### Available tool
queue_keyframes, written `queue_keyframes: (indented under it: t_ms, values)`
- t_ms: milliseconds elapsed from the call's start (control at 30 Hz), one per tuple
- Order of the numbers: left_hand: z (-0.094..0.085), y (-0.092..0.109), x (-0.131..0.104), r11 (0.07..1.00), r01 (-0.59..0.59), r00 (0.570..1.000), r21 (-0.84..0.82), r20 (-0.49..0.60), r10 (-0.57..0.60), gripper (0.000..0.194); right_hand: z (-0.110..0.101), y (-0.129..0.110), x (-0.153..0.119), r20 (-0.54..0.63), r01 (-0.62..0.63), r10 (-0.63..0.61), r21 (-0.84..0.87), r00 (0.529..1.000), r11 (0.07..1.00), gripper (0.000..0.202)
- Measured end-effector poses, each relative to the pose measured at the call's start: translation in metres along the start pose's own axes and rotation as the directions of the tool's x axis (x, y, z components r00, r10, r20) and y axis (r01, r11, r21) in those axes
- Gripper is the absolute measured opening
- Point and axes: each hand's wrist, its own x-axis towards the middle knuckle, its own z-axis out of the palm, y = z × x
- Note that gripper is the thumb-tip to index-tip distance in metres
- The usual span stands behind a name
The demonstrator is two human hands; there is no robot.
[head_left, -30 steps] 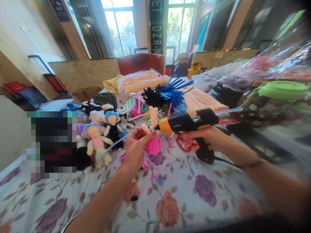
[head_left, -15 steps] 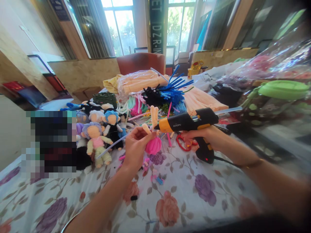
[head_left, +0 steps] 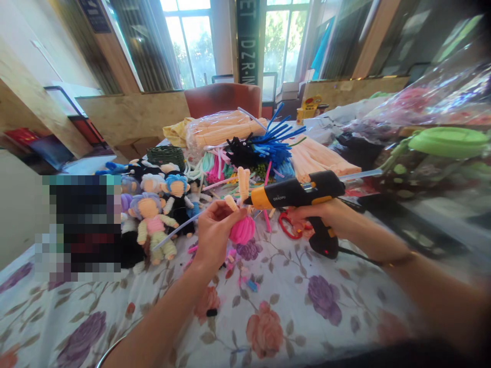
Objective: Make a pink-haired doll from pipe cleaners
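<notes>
My left hand (head_left: 217, 227) is closed, pinching a small doll piece made of pipe cleaners. A bright pink skirt-like part (head_left: 243, 230) of it hangs below my fingers, and peach limbs (head_left: 243, 183) stick up above them. A thin translucent glue stick (head_left: 178, 231) lies slantwise by this hand; whether the fingers hold it I cannot tell. My right hand (head_left: 320, 212) is wrapped round a black and yellow hot glue gun (head_left: 299, 194), its nozzle pointing left at the base of the peach limbs. Red-handled scissors (head_left: 290, 226) lie behind the right hand.
Finished pipe-cleaner dolls (head_left: 149, 214) crowd the left side of the flowered tablecloth (head_left: 172, 317). Bundles of blue pipe cleaners (head_left: 274, 145) and wrapped peach ones (head_left: 226, 130) are piled at the back. A green-lidded container (head_left: 447, 141) stands at right. The gun's cord (head_left: 358, 255) runs under my right wrist.
</notes>
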Motion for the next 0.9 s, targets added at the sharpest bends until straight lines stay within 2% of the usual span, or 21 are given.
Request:
queue_keyframes:
  t_ms: [333, 567, 900]
  values:
    - [-0.0004, -0.0004, -0.0002, 1.000, -0.013, 1.000, -0.017, 0.004, 0.013, 0.026, -0.0008, 0.0006, 0.0018, -0.039, -0.004, 0.006, 0.052, 0.999, 0.999, 0.012]
    - [-0.0021, -0.0016, 0.0011, 0.999, -0.026, 1.000, -0.018, 0.007, 0.026, 0.025, 0.0002, -0.0033, -0.0007, -0.051, 0.007, -0.007, -0.002, 0.999, 1.000, 0.014]
    - [-0.0019, -0.0034, 0.0026, 0.999, -0.030, 1.000, -0.036, -0.004, 0.030, 0.026, -0.0035, 0.0038, 0.0037, -0.035, 0.010, -0.011, -0.031, 0.999, 0.999, 0.013]
